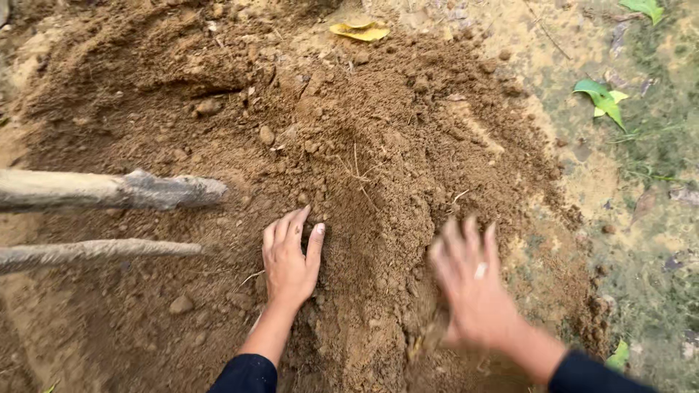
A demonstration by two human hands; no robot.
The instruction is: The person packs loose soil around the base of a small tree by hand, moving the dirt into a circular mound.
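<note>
Loose brown soil (378, 145) lies heaped in a broad mound, crumbly, with small clods and fine roots

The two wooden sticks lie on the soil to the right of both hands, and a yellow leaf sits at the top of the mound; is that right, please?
Not quite: the head view shows the two wooden sticks on the soil to the left of the left hand and right hand, not the right. The yellow leaf does sit at the top of the mound.

sleeves: dark navy, long, seen at both wrists
left hand (290, 263): bare
right hand (472, 291): bare, blurred; ring is worn
</note>
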